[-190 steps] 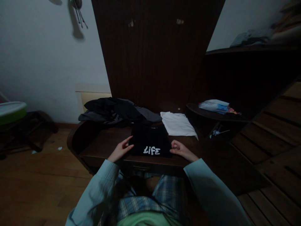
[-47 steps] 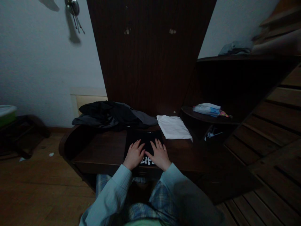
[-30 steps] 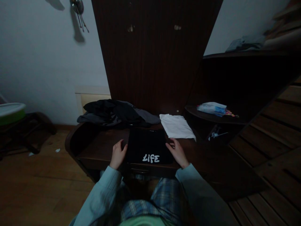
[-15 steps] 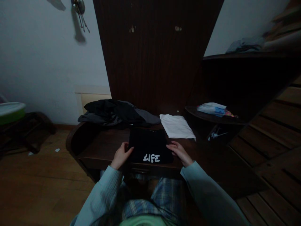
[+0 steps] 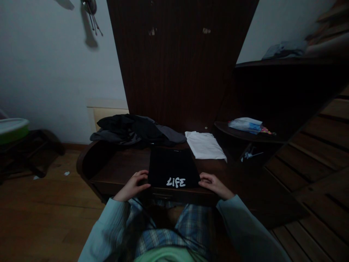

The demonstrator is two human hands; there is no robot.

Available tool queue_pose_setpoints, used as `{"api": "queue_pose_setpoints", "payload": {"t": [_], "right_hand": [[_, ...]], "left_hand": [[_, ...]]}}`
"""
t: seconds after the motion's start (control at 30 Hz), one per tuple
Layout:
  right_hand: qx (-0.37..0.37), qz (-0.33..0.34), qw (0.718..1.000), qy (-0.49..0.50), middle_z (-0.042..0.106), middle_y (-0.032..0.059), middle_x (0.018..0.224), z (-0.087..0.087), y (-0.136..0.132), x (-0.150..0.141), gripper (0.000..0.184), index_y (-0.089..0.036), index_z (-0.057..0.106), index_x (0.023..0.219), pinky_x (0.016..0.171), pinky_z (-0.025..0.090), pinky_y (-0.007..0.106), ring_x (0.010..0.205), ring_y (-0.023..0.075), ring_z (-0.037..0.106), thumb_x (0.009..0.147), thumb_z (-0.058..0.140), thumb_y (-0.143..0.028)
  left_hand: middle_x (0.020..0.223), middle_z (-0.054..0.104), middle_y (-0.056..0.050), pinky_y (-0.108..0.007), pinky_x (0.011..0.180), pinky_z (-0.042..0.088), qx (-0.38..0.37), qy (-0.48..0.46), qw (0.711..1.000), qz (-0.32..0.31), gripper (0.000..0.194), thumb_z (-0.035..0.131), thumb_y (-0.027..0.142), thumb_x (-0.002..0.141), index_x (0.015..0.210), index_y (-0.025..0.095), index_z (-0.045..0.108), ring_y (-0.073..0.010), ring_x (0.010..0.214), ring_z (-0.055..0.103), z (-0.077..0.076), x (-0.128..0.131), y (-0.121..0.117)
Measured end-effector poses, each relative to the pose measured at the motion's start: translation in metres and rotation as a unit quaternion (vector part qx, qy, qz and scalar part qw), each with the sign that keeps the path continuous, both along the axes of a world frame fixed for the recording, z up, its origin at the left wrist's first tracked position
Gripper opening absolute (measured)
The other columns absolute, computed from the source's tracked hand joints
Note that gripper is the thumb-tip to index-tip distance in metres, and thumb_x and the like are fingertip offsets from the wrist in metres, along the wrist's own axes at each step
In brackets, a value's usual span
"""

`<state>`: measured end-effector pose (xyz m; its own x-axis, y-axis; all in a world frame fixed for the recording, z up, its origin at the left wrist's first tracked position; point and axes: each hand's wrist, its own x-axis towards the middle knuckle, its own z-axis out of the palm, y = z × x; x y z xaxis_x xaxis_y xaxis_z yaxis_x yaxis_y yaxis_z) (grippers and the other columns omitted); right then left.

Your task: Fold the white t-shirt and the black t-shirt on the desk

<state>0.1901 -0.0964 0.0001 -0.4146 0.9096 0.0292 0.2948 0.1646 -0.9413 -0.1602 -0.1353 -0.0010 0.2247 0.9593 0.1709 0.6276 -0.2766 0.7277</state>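
A black folded shirt [image 5: 172,168] with white "LIFE" lettering lies flat at the near edge of a dark wooden table [image 5: 120,168]. My left hand [image 5: 133,185] is at the shirt's near left corner, fingers curled onto its edge. At the near right corner, my right hand [image 5: 214,184] has its fingers bent round that edge. Both arms wear light blue sleeves. Whether the fingertips reach under the cloth is hidden in the dim light.
A folded white shirt [image 5: 205,145] lies behind the black one to the right, and a heap of dark clothes [image 5: 132,130] to the left. A dark wardrobe [image 5: 180,65] stands behind. A low shelf [image 5: 237,133] holds a plastic packet [image 5: 246,124]. Wooden slats [image 5: 313,153] lie right.
My hands pressed flat on top of the shirt, then moved out to its two sides. They have now slid back along the edges to the near corners.
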Motion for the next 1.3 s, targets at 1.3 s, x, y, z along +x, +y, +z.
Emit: {"api": "queue_pose_setpoints", "payload": {"t": [1.3], "right_hand": [[-0.155,-0.171,0.965,0.124,0.063,0.0057,0.093,0.006,0.035,-0.023,0.024,-0.023,0.055,0.088,0.068,0.050,0.032,0.080,0.0187,0.061,0.069,0.058,-0.037]], "left_hand": [[0.116,0.056,-0.012,-0.034,0.089,0.040,-0.130,0.003,0.981,0.142,0.081,0.054,0.057,0.064,0.131,0.019,0.029,-0.0256,0.104,0.054,0.021,0.034,0.052]]}}
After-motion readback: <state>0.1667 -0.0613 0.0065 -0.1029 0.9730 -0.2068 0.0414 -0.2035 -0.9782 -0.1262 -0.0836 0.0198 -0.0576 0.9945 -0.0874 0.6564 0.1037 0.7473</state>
